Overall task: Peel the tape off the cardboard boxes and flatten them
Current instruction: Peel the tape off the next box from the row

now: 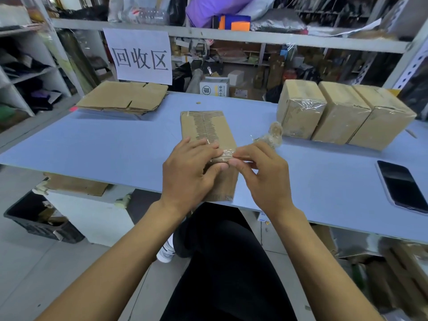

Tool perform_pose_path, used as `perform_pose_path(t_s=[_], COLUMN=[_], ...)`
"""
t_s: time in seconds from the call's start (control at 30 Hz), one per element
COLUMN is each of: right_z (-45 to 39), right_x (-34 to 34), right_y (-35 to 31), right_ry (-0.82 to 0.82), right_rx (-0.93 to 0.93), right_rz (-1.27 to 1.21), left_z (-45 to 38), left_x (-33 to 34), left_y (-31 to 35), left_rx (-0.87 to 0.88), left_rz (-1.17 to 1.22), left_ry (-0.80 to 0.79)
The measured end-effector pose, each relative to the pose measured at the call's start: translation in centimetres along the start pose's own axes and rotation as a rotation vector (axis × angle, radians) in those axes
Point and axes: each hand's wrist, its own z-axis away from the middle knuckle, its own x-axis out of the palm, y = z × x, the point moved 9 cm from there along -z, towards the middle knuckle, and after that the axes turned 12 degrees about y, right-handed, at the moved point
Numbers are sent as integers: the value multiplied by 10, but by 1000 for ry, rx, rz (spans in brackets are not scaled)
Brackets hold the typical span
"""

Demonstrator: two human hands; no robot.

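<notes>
A flattened brown cardboard box lies on a pale blue bench, near the front edge at the centre, its long side running from near to far. A band of clear tape crosses the box about halfway along.

The left hand rests on the box with its fingers curled over the cardboard beside the tape, the thumb pressing against the box's near part. The right hand pinches the tape between thumb and fingertips at the box's right edge, touching the left hand's thumb.

Just beyond the right hand sits a crumpled ball of clear used tape. To its right, at the far right of the bench, stand 3 upright brown cardboard boxes wrapped in clear tape, pressed side by side. At the far left lies a stack of flattened brown cardboard sheets. A black smartphone lies face up at the near right edge.

Behind the bench, a white paper sign with 3 black characters hangs from a grey metal shelf.
</notes>
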Motion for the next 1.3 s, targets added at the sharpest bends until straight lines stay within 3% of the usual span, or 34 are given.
perform_pose_path(t_s=[0.07,0.17,0.37,0.63,0.9,1.07,1.3], right_z=[2,2,21,28,19,40,25], right_x=[3,6,-1,-5,-8,-12,23], right_y=[9,12,19,8,2,-23,-22], right_ry=[-68,-91,148,305,148,260,66], right_rx=[151,214,588,526,441,257,176], right_rz=[-84,-73,-199,-86,-98,38,63], left_z=[0,-2,-4,-9,-17,-19,-26], left_x=[-1,-2,-5,-6,-15,-7,-7], left_y=[0,2,5,8,11,-7,-12], left_rx=[-8,-5,27,51,37,-95,-143], left_rz=[-3,-7,-41,-143,-165,-194,-161], left_ry=[10,13,39,47,31,-51,-110])
